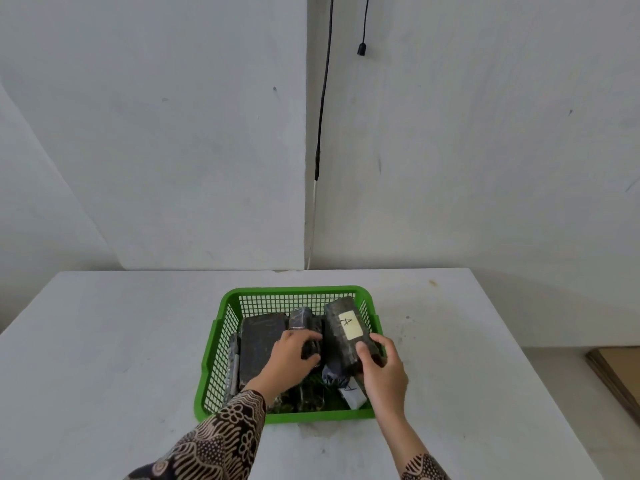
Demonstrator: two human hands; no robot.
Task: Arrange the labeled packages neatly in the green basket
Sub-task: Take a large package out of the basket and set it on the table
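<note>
Head view looks down on a green basket [294, 416], a rectangular moulded-plastic tray with a smooth solid rim and lattice walls of small square holes, standing near the middle of a matt white table [104, 341]. Inside lie several dark packages wrapped in glossy, crinkled black film. A broad flat package [258, 344] lies at the left of the basket, with a thin speckled slab [234, 365] wedged on edge between it and the left wall. A narrower package [302, 318] sits in the middle, running from near to far. At the right, a blocky package [341, 332] is tilted up, its far end close to the far right corner; a pale cream rectangular label [349, 324] on its top face bears a handwritten letter A. More dark wrapped pieces and a white label corner show low at the near right of the basket, too jumbled to tell apart.

Left hand [291, 362] reaches in over the flat package, its fingers curled around the near end of the narrower middle package. Right hand [382, 370] grips the near end of the labelled block, thumb pressed on its top face and fingers wrapped round its right side. Both wrists emerge from sleeves of brown-and-cream batik cloth [221, 441] with curling, dotted motifs.

Behind the table, rough white walls meet in a corner where a thin black cable [325, 91] hangs down.
</note>
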